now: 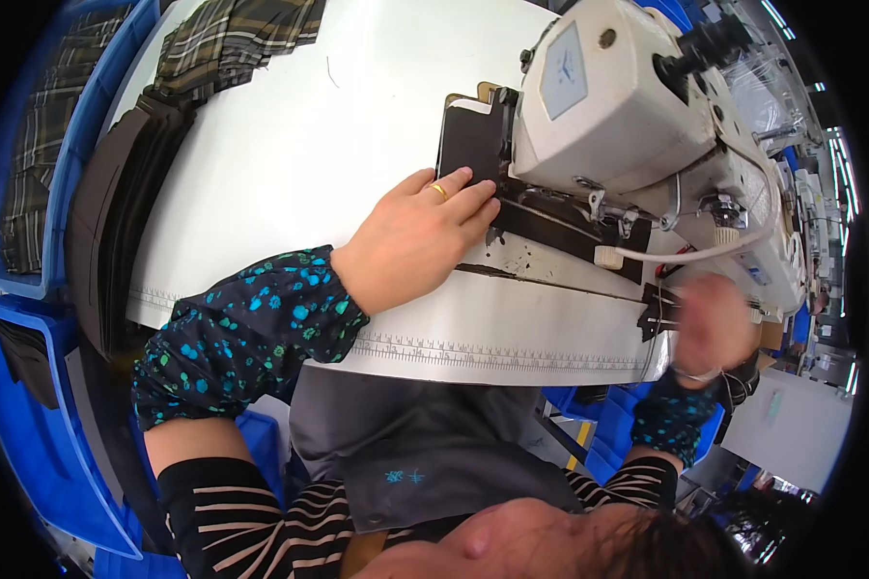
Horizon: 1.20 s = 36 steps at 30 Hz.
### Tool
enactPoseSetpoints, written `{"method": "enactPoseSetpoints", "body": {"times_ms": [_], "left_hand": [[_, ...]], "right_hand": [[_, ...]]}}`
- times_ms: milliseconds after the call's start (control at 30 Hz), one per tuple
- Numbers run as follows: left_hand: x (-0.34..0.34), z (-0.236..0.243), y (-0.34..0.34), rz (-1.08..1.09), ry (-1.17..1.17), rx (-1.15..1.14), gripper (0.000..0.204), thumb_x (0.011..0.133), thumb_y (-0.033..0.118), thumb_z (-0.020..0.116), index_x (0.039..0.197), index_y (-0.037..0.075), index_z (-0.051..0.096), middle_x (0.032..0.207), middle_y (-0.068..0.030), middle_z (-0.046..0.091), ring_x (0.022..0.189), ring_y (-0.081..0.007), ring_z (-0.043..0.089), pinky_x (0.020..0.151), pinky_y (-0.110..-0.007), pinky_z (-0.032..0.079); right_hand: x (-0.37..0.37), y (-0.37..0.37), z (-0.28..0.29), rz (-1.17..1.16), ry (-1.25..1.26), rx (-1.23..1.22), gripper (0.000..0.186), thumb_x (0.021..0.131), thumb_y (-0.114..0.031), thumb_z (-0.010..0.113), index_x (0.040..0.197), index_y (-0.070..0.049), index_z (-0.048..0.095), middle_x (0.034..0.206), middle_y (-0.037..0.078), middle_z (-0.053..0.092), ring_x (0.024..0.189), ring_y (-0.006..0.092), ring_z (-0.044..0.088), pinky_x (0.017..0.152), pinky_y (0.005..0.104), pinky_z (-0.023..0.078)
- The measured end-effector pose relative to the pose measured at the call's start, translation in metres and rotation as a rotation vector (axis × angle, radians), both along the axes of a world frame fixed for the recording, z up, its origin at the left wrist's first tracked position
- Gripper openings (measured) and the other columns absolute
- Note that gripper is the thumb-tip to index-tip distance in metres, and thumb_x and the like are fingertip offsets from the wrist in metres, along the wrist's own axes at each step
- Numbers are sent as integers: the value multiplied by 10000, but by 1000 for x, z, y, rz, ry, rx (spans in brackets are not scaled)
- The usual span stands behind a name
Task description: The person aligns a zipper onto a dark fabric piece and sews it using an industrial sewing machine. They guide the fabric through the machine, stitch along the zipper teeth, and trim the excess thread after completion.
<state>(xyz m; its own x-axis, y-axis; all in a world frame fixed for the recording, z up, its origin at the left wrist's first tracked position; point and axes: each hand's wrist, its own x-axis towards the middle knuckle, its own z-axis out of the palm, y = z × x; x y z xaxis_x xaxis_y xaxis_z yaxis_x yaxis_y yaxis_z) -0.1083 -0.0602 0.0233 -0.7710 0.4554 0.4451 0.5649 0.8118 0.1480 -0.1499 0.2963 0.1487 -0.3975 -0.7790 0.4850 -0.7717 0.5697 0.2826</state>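
Left hand (pixel 417 236): lying flat, fingers spread and unclenched, pressing on the dark fabric piece (pixel 473 145) (a ring on one finger).
Dark fabric piece: sitting under the sewing machine (pixel 637 116), toward the tabletop's (pixel 299 145) right edge.
Right hand (pixel 713 323): blurring at the right near corner; I cannot tell its grip.
Plaid fabric (pixel 232 39): lying at the far left edge.

Left hand (pixel 417 232) flat, right hand (pixel 713 323) blurred

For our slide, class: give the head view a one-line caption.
Left hand flat on dark fabric beside a white sewing machine; right hand, blurred, at the table edge.
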Motion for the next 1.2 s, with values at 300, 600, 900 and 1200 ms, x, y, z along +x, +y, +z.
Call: {"method": "enactPoseSetpoints", "body": {"times_ms": [300, 600, 900, 1200], "left_hand": [[-5, -6, 5, -12, -19, 42, 392, 942, 159, 671, 1321, 62, 695, 1405, -85, 661, 1331, -267, 603, 1069, -419, 489], [0, 2, 2, 22, -97, 0, 435, 929, 139, 659, 1359, 76, 679, 1448, -74, 636, 1372, -266, 581, 1124, -474, 454], [2, -6, 4, 46, -65, 69, 394, 938, 142, 649, 1325, 84, 694, 1423, -65, 646, 1363, -250, 588, 1100, -464, 464], [3, -8, 7, 80, -100, 56, 372, 934, 128, 623, 1292, 85, 716, 1376, -60, 662, 1333, -229, 604, 1075, -451, 470]], "right_hand": [[-161, 429, 116, -1035, 243, -298, 407, 1081, -365, 570, 1251, -46, 757, 1170, 142, 776, 1067, 307, 715, 963, 385, 523], [-106, 362, -31, -876, 205, -1051, 427, 1048, -305, 673, 1309, 33, 691, 1256, 137, 745, 1120, 207, 693, 970, 330, 537], [-116, 404, 21, -965, -52, -805, 633, 1143, -478, 425, 1425, 64, 593, 1349, 178, 699, 1200, 270, 652, 1027, 360, 500], [-114, 343, -8, -896, -209, -1324, 578, 1140, -438, 464, 1393, 53, 634, 1350, 145, 685, 1137, 251, 643, 994, 371, 504]]}}
